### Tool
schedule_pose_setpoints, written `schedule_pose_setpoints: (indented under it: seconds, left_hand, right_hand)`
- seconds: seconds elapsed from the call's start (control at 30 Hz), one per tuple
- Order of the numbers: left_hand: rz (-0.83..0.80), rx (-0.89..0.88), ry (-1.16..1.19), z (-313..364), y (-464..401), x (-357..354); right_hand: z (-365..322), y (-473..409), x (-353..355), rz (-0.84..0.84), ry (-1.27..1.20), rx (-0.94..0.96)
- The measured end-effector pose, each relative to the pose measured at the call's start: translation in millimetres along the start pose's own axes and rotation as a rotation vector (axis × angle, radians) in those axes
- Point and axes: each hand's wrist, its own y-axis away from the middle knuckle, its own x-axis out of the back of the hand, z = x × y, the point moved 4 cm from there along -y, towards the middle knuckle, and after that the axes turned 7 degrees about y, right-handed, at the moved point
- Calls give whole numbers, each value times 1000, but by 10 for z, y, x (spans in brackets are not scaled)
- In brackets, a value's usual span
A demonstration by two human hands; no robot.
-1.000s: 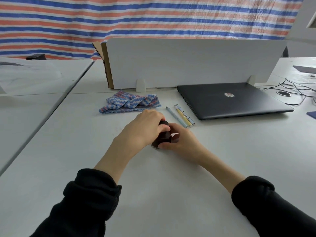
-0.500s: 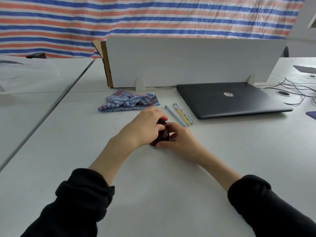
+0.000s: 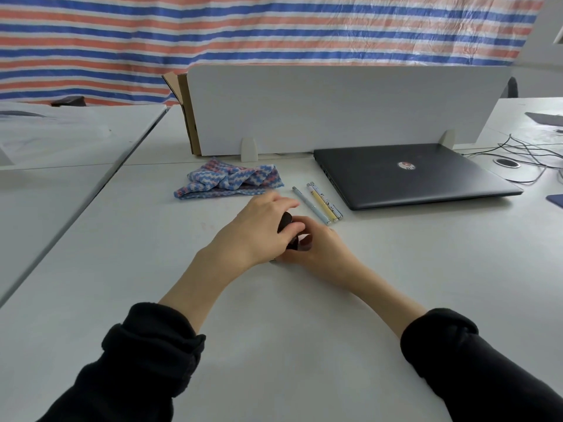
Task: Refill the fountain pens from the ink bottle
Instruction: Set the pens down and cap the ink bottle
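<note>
A small dark ink bottle (image 3: pixel 301 242) stands on the white table, mostly hidden between my hands. My right hand (image 3: pixel 316 248) wraps its body from the right. From above, my left hand (image 3: pixel 259 226) grips the bottle's black cap (image 3: pixel 285 222), with the fingertips spread towards the pens. Three fountain pens (image 3: pixel 320 204) lie side by side just beyond the hands: a pale blue one on the left, a yellow one, and a patterned one.
A blue and pink zigzag cloth (image 3: pixel 230 181) lies behind my left hand. A shut dark laptop (image 3: pixel 411 175) sits at the right, with cables (image 3: pixel 530 156) beyond it. A white divider panel (image 3: pixel 335 111) stands across the back. The table's left edge (image 3: pixel 100 190) meets another desk.
My left hand has turned on the cap, its fingers now spread out towards the pens. The bottle and my right hand have stayed in place.
</note>
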Motion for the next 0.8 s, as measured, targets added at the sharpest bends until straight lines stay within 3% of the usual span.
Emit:
schedule_pose_setpoints:
  seconds: [0.1,0.33,0.57,0.8]
  left_hand:
    - [57,84,-52,-23,-13,-4]
    - [-5,6,-120,-17,-25,-38]
    - [123,5,82,-441,-207,131]
    - [139,176,-301,-1209,-598,92]
  right_hand:
    - [1,3,12,-10,12,-1]
    - [1,-49,-3,-58,51,34]
    - [27,-215,104,-10,0,28]
    - [108,-812,372,145,-18,-36]
